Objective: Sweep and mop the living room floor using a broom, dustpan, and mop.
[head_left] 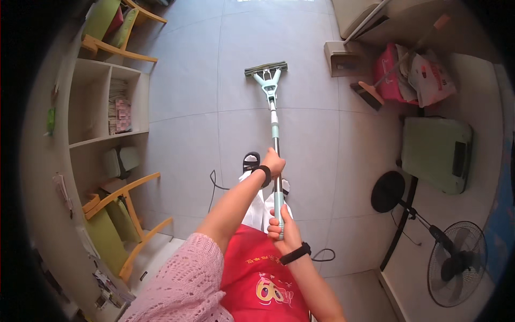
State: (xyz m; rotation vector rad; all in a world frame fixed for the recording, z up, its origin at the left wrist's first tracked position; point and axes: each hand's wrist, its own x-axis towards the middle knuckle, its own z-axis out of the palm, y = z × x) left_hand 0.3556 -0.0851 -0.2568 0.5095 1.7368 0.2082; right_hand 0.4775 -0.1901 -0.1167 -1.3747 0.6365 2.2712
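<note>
A sponge mop [269, 86] with a pale mint and silver pole stretches straight ahead of me, its wide dark head resting on the grey tiles. Partway down the pole, my left hand [274, 162] is wrapped round the metal shaft. Closer to my body, my right hand [287, 227] grips the mint handle at the pole's near end. Each wrist wears a black band. My feet in dark sandals [250, 160] stand beneath the pole, partly hidden by it and my arms.
On the left are a shelf unit [109, 140] and wooden-armed chairs [129, 214] with green cushions. A dustpan [341, 59], broom [369, 94], pink bin [390, 75], green case [435, 153] and standing fan [456, 263] line the right. Thin dark cords lie near my legs.
</note>
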